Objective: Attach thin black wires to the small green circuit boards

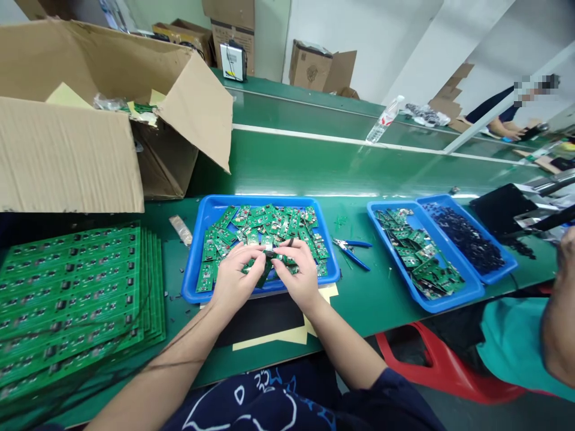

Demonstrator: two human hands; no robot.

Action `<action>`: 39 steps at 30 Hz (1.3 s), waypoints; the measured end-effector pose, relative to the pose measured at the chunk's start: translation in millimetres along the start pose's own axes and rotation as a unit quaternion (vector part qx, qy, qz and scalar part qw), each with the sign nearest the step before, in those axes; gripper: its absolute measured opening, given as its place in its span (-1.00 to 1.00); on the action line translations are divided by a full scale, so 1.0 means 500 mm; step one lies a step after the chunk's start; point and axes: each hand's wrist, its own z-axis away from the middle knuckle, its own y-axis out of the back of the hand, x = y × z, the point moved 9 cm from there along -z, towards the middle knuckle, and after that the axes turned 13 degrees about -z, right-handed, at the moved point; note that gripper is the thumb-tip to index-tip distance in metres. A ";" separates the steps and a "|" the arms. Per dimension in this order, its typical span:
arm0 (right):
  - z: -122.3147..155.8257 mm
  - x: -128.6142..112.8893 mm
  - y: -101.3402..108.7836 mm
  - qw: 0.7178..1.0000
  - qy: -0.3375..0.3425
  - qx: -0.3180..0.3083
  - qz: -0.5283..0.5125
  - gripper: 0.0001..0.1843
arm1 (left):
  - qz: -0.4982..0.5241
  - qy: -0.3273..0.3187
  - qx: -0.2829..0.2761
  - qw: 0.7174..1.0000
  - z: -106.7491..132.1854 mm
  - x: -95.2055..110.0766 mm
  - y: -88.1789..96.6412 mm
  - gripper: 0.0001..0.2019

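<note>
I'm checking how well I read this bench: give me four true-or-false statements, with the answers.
1. The left hand and right hand hold a small piece above a blue tray. True.
2. The pliers lie inside that tray. False: the pliers lie on the green tabletop, beside it.
3. The stacked green panels are left of the tray. True.
4. The large cardboard box is closed. False: the large cardboard box is open.

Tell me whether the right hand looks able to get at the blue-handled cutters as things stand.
Probably yes: the cutters lie just right of the tray, with nothing tall between, though the right hand would likely have to release the small part first.
</note>
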 end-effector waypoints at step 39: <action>-0.009 0.061 0.698 0.790 -0.276 0.206 0.508 -0.79 | -0.304 -0.127 -0.100 0.939 0.020 0.030 -0.095 -0.76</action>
